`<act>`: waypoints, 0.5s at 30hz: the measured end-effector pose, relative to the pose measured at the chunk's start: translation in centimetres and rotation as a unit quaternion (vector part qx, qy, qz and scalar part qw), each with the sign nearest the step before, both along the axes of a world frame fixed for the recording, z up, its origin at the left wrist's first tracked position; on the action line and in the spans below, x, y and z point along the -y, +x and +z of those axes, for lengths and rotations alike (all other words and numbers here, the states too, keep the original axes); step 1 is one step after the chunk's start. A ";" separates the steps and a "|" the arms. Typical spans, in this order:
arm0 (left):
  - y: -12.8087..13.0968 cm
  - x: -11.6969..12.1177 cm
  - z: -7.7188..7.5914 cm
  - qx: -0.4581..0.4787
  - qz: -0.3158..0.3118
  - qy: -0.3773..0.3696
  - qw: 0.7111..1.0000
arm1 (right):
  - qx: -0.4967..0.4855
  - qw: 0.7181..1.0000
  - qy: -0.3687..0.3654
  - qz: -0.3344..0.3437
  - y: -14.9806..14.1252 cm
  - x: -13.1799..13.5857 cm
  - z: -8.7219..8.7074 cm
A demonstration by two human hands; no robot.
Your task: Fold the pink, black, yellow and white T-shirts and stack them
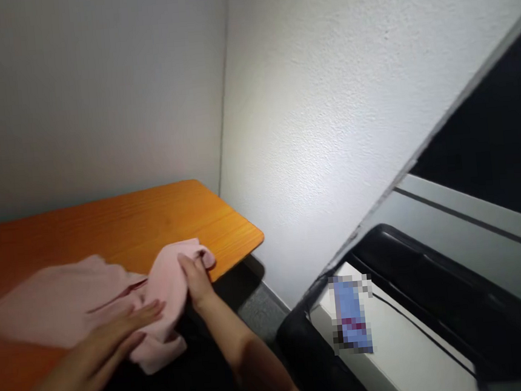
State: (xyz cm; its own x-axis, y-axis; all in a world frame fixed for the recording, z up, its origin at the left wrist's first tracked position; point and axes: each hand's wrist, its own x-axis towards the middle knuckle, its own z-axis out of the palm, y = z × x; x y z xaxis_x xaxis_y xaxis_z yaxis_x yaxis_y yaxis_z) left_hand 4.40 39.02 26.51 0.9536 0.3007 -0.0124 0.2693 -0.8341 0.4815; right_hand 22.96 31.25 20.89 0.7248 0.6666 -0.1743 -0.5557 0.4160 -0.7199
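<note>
A pink garment point(75, 294) lies spread across the wooden table point(144, 221), with a dark slit-like gap near its middle and one end hanging over the front edge. My right hand point(198, 280) grips a folded part of it near the table's right end, thumb on top and fingers curled under. Nearer to me, my left hand point(132, 325) rests on the cloth with its fingers stretched out, the thumb lower and apart. Which kind of garment it is cannot be made out. Its left end is blurred.
White walls point(306, 94) meet in a corner behind the table. To the right stands a black padded seat point(432, 278) with a white box-like object point(405, 341) on it. A pixelated blue item point(352, 315) and a dark cord lie on the box.
</note>
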 end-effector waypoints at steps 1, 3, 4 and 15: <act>-0.4 0.4 0.4 -0.016 0.002 -0.015 1.000 | 0.019 1.000 0.008 0.010 0.6 0.4 -0.2; -1.1 1.4 1.3 -0.047 0.015 -0.059 0.997 | 0.049 0.999 -0.002 0.011 1.6 0.8 -0.4; -1.5 1.9 1.9 -0.048 0.033 -0.075 0.995 | 0.065 0.998 -0.007 0.008 1.9 0.8 -0.4; -6.3 -3.5 3.2 0.119 0.319 0.095 0.936 | 0.264 0.945 -0.193 -0.011 8.9 2.7 2.1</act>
